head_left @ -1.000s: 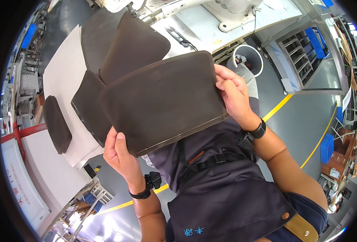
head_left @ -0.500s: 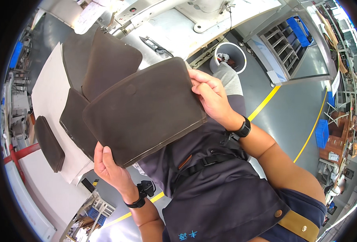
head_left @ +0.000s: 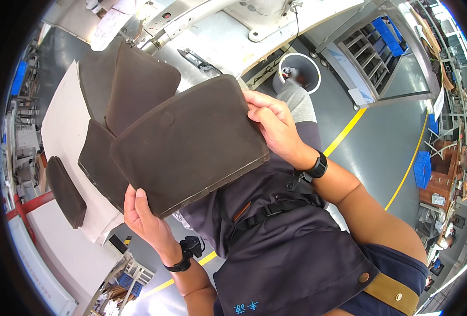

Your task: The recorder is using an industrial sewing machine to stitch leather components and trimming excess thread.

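A dark brown leather panel (head_left: 191, 145) with rounded corners is held up in front of me, its flat face toward me and a faint round mark near its upper edge. My left hand (head_left: 145, 216) pinches its lower left corner, thumb on the face. At the right edge, my right hand (head_left: 275, 124) grips it with the thumb in front; the fingers behind are partly hidden. Behind it, more brown panels (head_left: 141, 87) lie overlapping on a white sheet (head_left: 62, 129). Farther left is a small stack of curved brown pieces (head_left: 65, 192).
A sewing machine (head_left: 175, 18) stands on the white worktable at the top, with thread snips (head_left: 199, 60) beside it. A white bin (head_left: 310, 71) with scraps is on the floor to the right. Blue crates (head_left: 422, 169) and cluttered benches line the far right.
Both hands keep their hold on the leather panel, which has barely moved. The surroundings have shifted slightly in the picture, as the head has turned a little.
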